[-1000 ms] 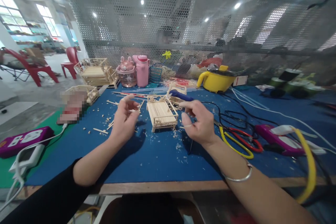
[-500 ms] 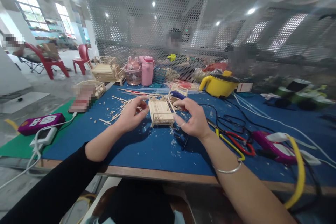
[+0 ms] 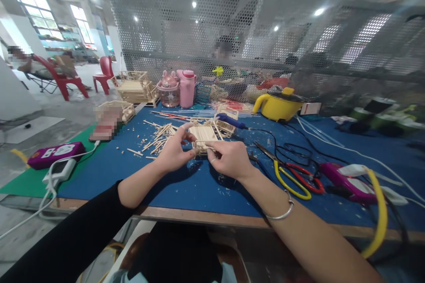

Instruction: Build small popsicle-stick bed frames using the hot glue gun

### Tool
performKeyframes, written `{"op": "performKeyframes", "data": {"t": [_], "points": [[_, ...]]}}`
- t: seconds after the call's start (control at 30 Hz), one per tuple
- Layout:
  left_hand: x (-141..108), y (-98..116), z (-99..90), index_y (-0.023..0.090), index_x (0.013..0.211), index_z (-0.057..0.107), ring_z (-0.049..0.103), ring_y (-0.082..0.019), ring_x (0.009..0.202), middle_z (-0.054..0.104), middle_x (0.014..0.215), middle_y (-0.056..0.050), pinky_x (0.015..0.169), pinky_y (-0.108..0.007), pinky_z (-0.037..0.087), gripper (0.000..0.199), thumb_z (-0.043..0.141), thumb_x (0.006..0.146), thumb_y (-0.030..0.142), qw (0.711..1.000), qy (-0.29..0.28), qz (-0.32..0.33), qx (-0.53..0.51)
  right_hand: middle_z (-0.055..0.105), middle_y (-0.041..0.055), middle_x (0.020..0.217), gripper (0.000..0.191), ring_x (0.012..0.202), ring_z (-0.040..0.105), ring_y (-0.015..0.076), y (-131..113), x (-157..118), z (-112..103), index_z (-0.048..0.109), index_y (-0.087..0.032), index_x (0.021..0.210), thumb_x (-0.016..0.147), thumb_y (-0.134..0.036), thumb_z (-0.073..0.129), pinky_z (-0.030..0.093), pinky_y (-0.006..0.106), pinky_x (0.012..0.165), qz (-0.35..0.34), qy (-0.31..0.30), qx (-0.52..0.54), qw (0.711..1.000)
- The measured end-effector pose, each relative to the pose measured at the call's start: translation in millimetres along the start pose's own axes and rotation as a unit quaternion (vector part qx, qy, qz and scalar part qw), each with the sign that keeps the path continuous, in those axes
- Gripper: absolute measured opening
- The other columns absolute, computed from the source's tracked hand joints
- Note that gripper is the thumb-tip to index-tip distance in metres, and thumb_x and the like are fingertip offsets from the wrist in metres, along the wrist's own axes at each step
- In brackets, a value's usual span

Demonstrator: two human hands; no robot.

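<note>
A small bed-like model of thin wooden sticks (image 3: 202, 132) stands on the blue mat in front of me. At its left front corner, my left hand (image 3: 175, 150) grips it between thumb and fingers. My right hand (image 3: 230, 158) pinches the front rail, its fingers curled and covering the right front part. Loose wooden sticks (image 3: 161, 138) lie in a heap left of the model. Just behind it rest a blue corded tool (image 3: 230, 120) and another slatted stick piece (image 3: 226, 129).
Scissors (image 3: 282, 172) with one yellow and one red handle lie right of my right hand, among black cords. A yellow pot (image 3: 280, 107) and a pink jug (image 3: 186, 88) stand at the back. Larger stick models (image 3: 131, 86) sit back left. Behind rises a perforated metal screen (image 3: 172, 31).
Both hands have moved inward to the model's front edge, the right hand going left and closing on the rail. The blue tool and scissors are now more exposed.
</note>
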State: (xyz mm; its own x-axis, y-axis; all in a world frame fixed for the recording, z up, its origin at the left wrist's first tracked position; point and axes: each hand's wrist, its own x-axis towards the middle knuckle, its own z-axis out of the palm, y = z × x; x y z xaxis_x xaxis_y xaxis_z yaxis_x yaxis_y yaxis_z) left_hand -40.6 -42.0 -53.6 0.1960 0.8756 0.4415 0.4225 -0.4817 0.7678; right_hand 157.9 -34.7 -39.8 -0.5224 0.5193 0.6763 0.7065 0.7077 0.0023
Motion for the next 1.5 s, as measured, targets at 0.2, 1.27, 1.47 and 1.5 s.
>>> {"op": "performKeyframes", "data": {"t": [0.2, 1.27, 1.47, 1.5], "points": [[-0.1, -1.3, 0.4, 0.019, 0.136, 0.031, 0.059, -0.016, 0.096, 0.061, 0.098, -0.003, 0.087, -0.032, 0.042, 0.07, 0.062, 0.074, 0.02, 1.0, 0.005, 0.003, 0.002, 0.076, 0.0021, 0.075, 0.022, 0.067, 0.068, 0.016, -4.4, 2.9, 1.9, 0.075, -0.022, 0.084, 0.083, -0.025, 0.053, 0.035, 0.025, 0.056, 0.037, -0.079, -0.03, 0.996], [4.2, -6.2, 6.0, 0.017, 0.138, 0.028, 0.057, -0.012, 0.085, 0.059, 0.087, 0.001, 0.084, -0.03, 0.039, 0.071, 0.058, 0.075, 0.009, 0.999, 0.01, 0.009, -0.052, 0.077, 0.0021, 0.092, 0.031, 0.08, 0.071, 0.0166, -2.5, 3.5, -0.4, 0.072, -0.026, 0.11, 0.09, -0.027, 0.049, 0.033, 0.027, 0.058, -0.013, -0.096, -0.035, 0.995], [4.5, -6.3, 6.6, 0.016, 0.138, 0.029, 0.056, -0.013, 0.085, 0.058, 0.087, 0.0, 0.083, -0.03, 0.04, 0.068, 0.059, 0.076, 0.013, 0.998, 0.002, 0.005, -0.064, 0.077, 0.0028, 0.091, 0.028, 0.081, 0.071, 0.0177, -1.7, 4.6, 1.1, 0.073, -0.024, 0.105, 0.089, -0.026, 0.049, 0.034, 0.027, 0.059, -0.002, -0.108, -0.023, 0.994], [4.6, -6.5, 6.7, 0.015, 0.138, 0.029, 0.056, -0.013, 0.085, 0.057, 0.088, 0.0, 0.082, -0.03, 0.04, 0.068, 0.059, 0.076, 0.014, 0.998, 0.002, 0.005, -0.066, 0.077, 0.003, 0.091, 0.028, 0.081, 0.071, 0.0178, -1.6, 4.7, 1.2, 0.073, -0.024, 0.104, 0.089, -0.026, 0.049, 0.034, 0.027, 0.058, 0.0, -0.109, -0.022, 0.994]]}}
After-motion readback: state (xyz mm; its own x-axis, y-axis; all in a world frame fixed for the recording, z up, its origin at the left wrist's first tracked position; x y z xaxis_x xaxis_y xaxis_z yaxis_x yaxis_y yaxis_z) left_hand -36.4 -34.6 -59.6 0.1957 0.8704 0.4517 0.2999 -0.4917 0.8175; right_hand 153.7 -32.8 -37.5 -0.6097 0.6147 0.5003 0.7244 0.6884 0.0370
